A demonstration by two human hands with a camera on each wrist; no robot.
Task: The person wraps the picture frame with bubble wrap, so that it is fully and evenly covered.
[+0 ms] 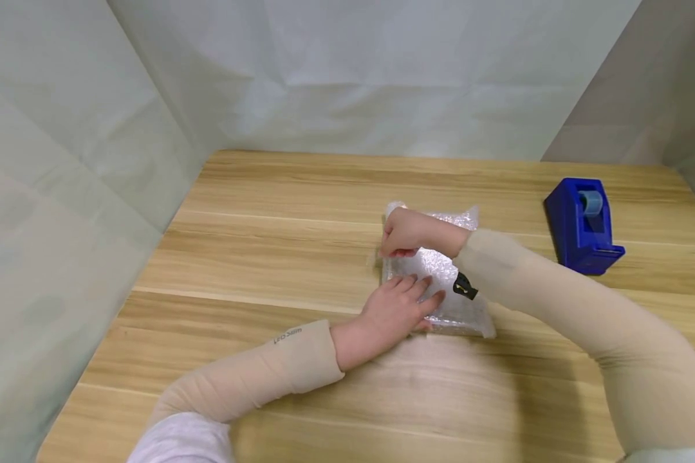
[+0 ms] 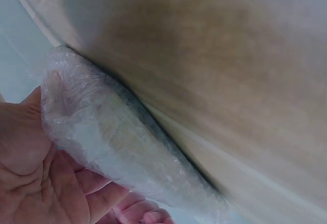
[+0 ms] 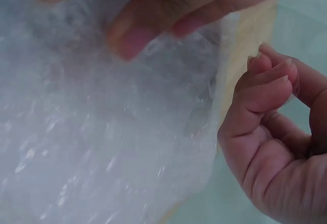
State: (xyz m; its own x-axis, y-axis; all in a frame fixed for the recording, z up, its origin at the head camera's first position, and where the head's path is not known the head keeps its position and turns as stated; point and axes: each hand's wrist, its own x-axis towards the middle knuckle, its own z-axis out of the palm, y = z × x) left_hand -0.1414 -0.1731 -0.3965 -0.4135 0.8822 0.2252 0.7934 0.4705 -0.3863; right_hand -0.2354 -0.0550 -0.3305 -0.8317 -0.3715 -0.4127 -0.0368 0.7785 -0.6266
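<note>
A flat parcel in clear bubble wrap point(image 1: 437, 263) lies on the wooden table. My left hand point(image 1: 390, 315) rests on its near left part with the fingers spread. In the left wrist view the palm is beside the edge of the wrap point(image 2: 117, 137). Over the parcel's left edge, my right hand point(image 1: 408, 231) has its fingers curled, thumb against fingertips. A thin clear piece of tape point(image 3: 296, 87) shows at those fingertips in the right wrist view. What is inside the wrap cannot be made out.
A blue tape dispenser point(image 1: 582, 225) with a roll of clear tape point(image 1: 591, 203) stands at the right of the table point(image 1: 266, 257). A small black piece point(image 1: 465, 286) shows by the right sleeve. Pale sheets point(image 1: 370, 77) enclose the back and left side.
</note>
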